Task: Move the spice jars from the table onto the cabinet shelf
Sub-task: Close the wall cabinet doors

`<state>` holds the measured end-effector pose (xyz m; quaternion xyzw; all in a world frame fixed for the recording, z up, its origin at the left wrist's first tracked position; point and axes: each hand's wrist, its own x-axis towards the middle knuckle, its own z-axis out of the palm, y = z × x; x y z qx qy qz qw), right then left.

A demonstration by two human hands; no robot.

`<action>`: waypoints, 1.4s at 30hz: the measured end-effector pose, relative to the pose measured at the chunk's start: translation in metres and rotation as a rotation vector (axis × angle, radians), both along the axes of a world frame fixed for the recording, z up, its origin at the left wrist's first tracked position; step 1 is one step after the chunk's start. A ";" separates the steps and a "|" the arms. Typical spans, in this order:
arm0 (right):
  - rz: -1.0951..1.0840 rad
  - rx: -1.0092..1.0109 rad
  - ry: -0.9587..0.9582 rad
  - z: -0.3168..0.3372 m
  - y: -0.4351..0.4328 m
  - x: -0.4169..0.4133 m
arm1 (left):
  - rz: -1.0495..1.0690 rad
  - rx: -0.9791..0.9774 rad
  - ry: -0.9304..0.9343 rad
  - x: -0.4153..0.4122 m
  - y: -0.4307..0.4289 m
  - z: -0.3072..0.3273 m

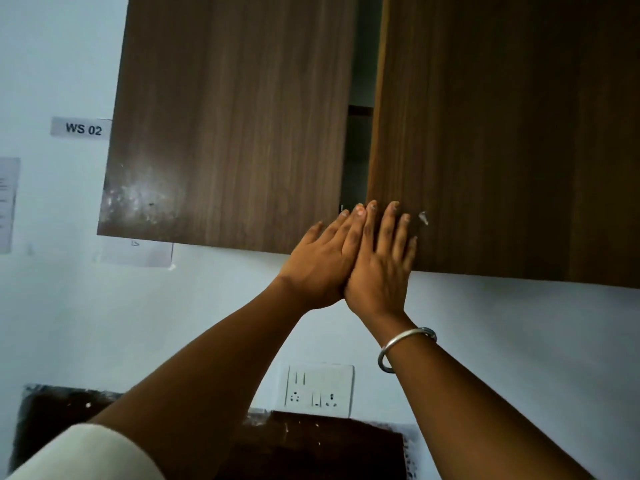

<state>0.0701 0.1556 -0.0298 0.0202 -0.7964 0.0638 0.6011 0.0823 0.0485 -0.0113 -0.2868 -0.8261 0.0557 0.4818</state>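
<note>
A smooth pale wall (519,341) is carrying a dark brown wood-grain wall cabinet (242,116) with flat rectangular doors. The right door (502,133) is standing slightly ajar, a thin shelf edge (360,110) showing in the dark gap. The left hand (318,268) and right hand (379,268) are pressing side by side, fingers straight, on the doors' lower corners beside that gap. A round silver bangle (401,339) is circling the right wrist.
</note>
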 end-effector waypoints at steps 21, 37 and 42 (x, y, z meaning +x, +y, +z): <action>-0.014 0.062 -0.168 -0.005 -0.016 -0.092 | 0.289 0.193 -0.167 -0.103 -0.057 -0.025; 0.072 0.155 -0.619 0.012 0.005 -0.056 | 0.333 0.192 -0.212 -0.074 -0.077 -0.027; 0.035 0.121 -0.463 0.013 0.008 -0.034 | 0.398 0.231 -0.012 -0.044 -0.077 -0.016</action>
